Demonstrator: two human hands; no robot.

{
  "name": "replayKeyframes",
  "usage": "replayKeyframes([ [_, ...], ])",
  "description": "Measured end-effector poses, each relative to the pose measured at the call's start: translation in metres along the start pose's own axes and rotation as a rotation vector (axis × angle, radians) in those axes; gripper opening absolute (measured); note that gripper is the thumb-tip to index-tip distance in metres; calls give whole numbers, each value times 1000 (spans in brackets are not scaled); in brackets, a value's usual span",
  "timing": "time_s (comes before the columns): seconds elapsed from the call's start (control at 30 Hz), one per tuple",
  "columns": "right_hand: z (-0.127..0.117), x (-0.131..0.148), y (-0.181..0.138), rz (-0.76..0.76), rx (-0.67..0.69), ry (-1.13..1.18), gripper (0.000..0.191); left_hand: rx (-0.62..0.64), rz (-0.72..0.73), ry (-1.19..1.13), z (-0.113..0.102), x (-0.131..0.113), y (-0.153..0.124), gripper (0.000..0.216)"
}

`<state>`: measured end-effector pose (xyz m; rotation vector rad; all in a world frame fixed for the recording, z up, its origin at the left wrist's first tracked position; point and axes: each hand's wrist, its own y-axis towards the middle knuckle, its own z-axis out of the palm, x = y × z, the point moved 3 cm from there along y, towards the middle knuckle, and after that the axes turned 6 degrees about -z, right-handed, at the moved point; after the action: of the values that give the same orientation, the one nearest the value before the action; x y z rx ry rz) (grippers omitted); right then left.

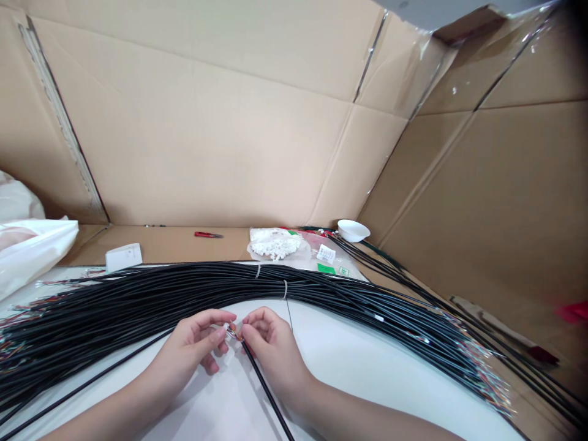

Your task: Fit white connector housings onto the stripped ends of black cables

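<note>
Between my two hands is the end of a black cable (264, 383), where thin coloured wires (236, 334) fan out of the sheath. My left hand (195, 343) pinches a small white connector (226, 327) at the wire tips with thumb and forefinger. My right hand (271, 343) closes its thumb and fingers on the coloured wires near the end of the sheath. The cable runs down toward the bottom edge, beside my right wrist. Just behind both hands lies a big bundle of black cables (220, 288), bound with ties and showing bare coloured wire ends on both sides.
A bag of small white connectors (275, 244), a white bowl (353, 231) and a red-handled tool (208, 234) sit along the back. White plastic bags (32, 245) are at left, near a paper slip (124, 257). Cardboard walls (206, 122) enclose the white table (349, 355). More cables (413, 285) extend right.
</note>
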<state>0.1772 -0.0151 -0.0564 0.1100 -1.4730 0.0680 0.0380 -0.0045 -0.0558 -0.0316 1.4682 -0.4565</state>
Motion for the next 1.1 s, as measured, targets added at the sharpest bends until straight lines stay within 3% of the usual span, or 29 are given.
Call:
replayKeyframes([
  [0.13,-1,3,-2,-77,-18,-35,20,13,12,25,2,-2,-1,23],
  [0.2,-1,8,-4,-178,29,-140,8,11,17,33,2,-2,-1,23],
  [0.3,-1,14,-7,-292,86,-328,18,7,20,35,2,-1,0,24],
  [0.63,1,16,-9,-283,89,-459,8,37,29,42,2,2,0,24],
  [0.97,0,6,-5,-105,137,-83,11,24,21,16,2,0,-1,18],
  [1.1,0,4,-4,-76,127,-49,12,21,19,18,1,1,-1,17],
])
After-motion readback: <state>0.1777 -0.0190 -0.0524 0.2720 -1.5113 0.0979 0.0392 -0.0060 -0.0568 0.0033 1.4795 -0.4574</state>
